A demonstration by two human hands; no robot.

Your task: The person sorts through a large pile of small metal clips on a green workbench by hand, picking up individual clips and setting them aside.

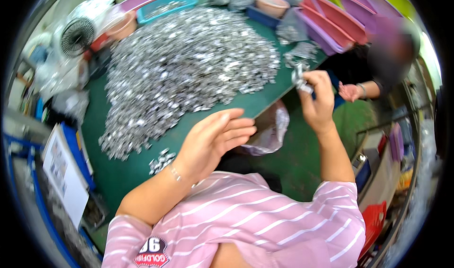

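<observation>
A wide heap of small shiny silver metal pieces (189, 55) covers much of the green table (182, 126). My left hand (215, 135) hovers over the table's near edge, in front of the heap. Its fingers are stretched out and nothing shows in them. Over the table's right edge, my right hand (319, 100) pinches a few silver metal pieces (300, 76) between thumb and fingers; blur hides their exact shape. A small separate cluster of the pieces (162, 161) lies beside my left wrist.
A plastic bag (272, 131) hangs open below the table edge. Across the right corner is a co-worker's open hand (350, 92). Purple and pink trays (331, 19) stack at the back right. A blue tray (166, 5) and a small fan (78, 36) stand at the back left.
</observation>
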